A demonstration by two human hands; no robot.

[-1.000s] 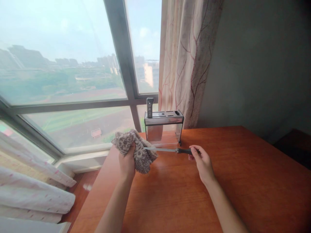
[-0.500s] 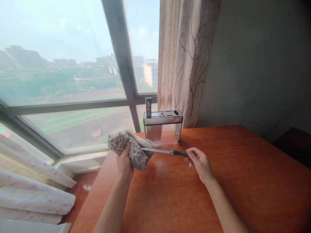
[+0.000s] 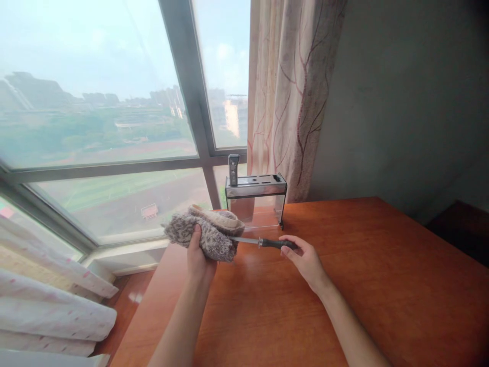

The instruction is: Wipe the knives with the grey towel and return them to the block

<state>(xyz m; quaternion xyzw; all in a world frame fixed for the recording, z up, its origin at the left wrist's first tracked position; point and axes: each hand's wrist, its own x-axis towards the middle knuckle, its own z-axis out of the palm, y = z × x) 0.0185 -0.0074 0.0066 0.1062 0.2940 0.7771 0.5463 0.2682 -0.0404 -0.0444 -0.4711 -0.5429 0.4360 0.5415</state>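
Note:
A fluffy grey-and-cream cloth (image 3: 219,237) is bunched in my left hand (image 3: 199,257), thumb pressed on top. It wraps around the rod of a sharpening steel (image 3: 250,240), whose tip is hidden inside the folds. My right hand (image 3: 305,258) pinches the end of the steel's black ribbed handle (image 3: 275,243) between thumb and fingers. Both things are held above the table, the steel lying nearly level. Just behind them stands a clear-sided knife block (image 3: 256,191) with a metal top, and one dark-handled tool (image 3: 233,169) sticks up from its left slot.
The reddish-brown wooden table (image 3: 367,285) runs under my arms and far to the right. Large window panes (image 3: 114,199) rise beyond its left edge. A patterned curtain (image 3: 294,102) hangs behind the block, and a pale curtain (image 3: 49,306) is at lower left.
The steel has slid left, deeper into the cloth, so less of its rod shows. My right hand has moved left with the handle; the cloth has shifted slightly in my left hand.

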